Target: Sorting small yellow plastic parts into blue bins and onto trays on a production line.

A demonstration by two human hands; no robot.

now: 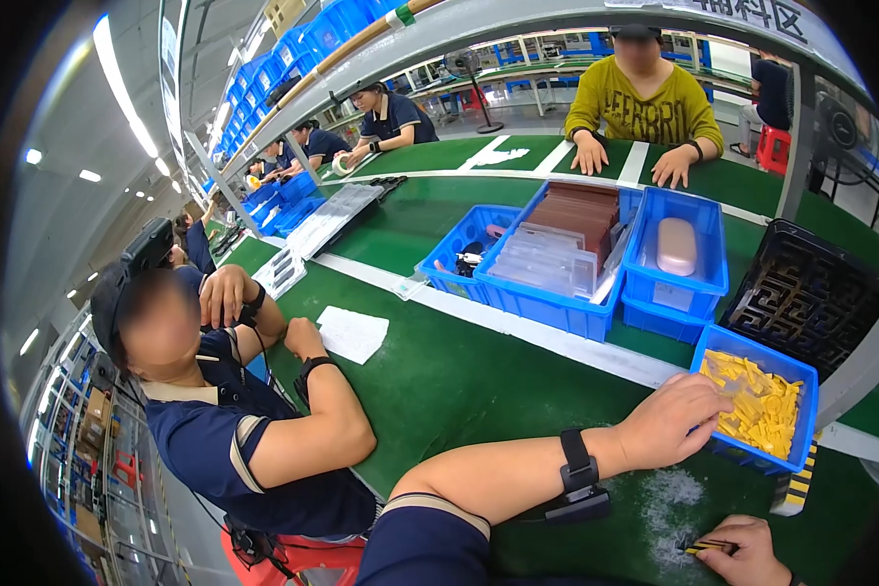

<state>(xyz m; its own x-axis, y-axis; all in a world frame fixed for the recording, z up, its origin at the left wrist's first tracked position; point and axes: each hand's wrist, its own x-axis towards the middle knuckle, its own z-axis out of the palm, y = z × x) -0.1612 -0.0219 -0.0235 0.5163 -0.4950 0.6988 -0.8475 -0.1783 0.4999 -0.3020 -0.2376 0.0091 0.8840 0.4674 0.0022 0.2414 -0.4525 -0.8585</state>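
Observation:
My left hand (669,422) reaches across to the near left wall of a small blue bin (799,430). Its fingers are curled together at the rim, and whatever they may pinch is hidden. Many small yellow plastic pieces (767,405) fill this bin, with a bit of clear film among them. Low at the right, my right hand (752,552) is closed on a small black-and-yellow piece (711,547), held close to the green table (498,381). White shavings (669,503) are scattered on the surface beside it.
Blue bins with brown and clear trays (566,244) and a pink case (676,246) stand beyond. A black patterned crate (801,293) leans at the right. A co-worker (264,420) sits close on my left by a white paper (354,334); another (645,107) sits opposite.

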